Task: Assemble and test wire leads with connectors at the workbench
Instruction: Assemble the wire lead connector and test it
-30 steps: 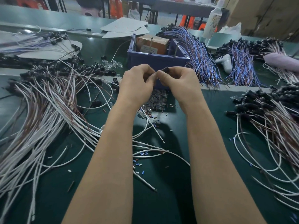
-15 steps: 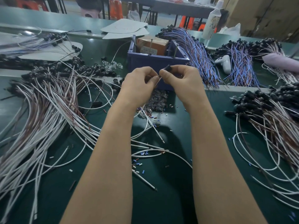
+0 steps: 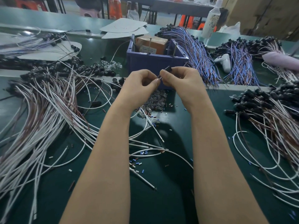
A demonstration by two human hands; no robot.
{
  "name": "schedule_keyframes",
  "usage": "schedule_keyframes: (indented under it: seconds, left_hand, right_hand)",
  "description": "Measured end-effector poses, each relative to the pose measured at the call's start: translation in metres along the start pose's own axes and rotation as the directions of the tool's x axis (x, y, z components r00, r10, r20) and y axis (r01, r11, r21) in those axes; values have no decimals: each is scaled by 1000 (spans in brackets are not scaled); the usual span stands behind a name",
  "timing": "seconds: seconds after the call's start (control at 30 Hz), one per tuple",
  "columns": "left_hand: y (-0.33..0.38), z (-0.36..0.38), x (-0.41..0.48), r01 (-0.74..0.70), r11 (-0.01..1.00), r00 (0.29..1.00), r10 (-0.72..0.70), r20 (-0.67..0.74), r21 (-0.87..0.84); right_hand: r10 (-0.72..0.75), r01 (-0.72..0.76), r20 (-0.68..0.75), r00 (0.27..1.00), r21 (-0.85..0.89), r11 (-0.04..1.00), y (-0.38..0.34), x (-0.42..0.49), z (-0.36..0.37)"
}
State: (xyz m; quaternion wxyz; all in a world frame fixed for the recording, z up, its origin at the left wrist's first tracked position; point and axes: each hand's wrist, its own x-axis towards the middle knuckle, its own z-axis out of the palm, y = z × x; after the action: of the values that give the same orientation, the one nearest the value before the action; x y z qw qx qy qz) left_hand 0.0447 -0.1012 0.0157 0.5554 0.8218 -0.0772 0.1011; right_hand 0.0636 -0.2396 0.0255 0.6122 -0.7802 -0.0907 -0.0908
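My right hand (image 3: 181, 80) pinches a small black connector (image 3: 167, 69) between thumb and forefinger, held in the air in front of the blue bin (image 3: 155, 62). My left hand (image 3: 139, 84) is closed beside it, its fingertips pinching the thin leads (image 3: 159, 77) that stick out of the connector's lower end. White and brown wires (image 3: 48, 110) with black connectors fan out on the green bench to the left. A second heap of finished leads (image 3: 275, 113) lies to the right. Below my hands sits a small pile of clear parts (image 3: 157, 101).
The blue bin holds an orange box (image 3: 152, 44). Blue-and-purple wire bundles (image 3: 199, 52) lie behind and right of it, next to a white game controller (image 3: 224, 61). A white bottle (image 3: 211, 18) stands at the back. Cut insulation bits (image 3: 137, 164) litter the mat (image 3: 161, 199) near me.
My hands have drawn slightly apart and the black connector now shows more clearly above my right thumb, with its leads exposed between the two hands.
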Motion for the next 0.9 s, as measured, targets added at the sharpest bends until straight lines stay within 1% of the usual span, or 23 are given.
schedule_keyframes:
  seconds: [0.1,0.2,0.3,0.4,0.47,0.53,0.67,0.7,0.83,0.9]
  left_hand:
    - [1,-2,0,2,1000,1000,-2,27,0]
    - [0,-6,-1,6,1000,999,-7,34,8]
    - [-1,-3,1,-3,997,1000,4,-21,77]
    - [4,4,3,-77,973,991,99,-91,218]
    - [8,9,4,-139,954,978,175,-116,264]
    - [11,11,4,-163,950,964,211,-162,268]
    - [6,15,2,-154,971,964,188,-189,182]
    - [4,16,2,-150,976,964,179,-196,155]
    - [-2,16,2,-145,986,954,161,-253,79]
    - [-4,15,3,-153,987,951,162,-264,55]
  right_hand:
    - [-29,28,-29,999,-29,999,-2,0,0]
    - [-29,28,-27,999,-55,998,-4,-1,1]
    - [-41,36,-32,999,-126,991,-6,-1,2]
    - [-73,64,-25,997,-264,962,-8,1,4]
    - [-78,73,-1,997,-314,947,-10,0,3]
    - [-72,75,21,997,-304,950,-14,-1,1]
    - [-59,70,48,997,-268,961,-18,-5,-2]
    - [-60,66,35,998,-254,965,-18,-5,-2]
    - [-56,44,-94,994,-133,990,-15,-1,-7]
    - [-60,54,-94,994,-67,996,-15,0,-8]
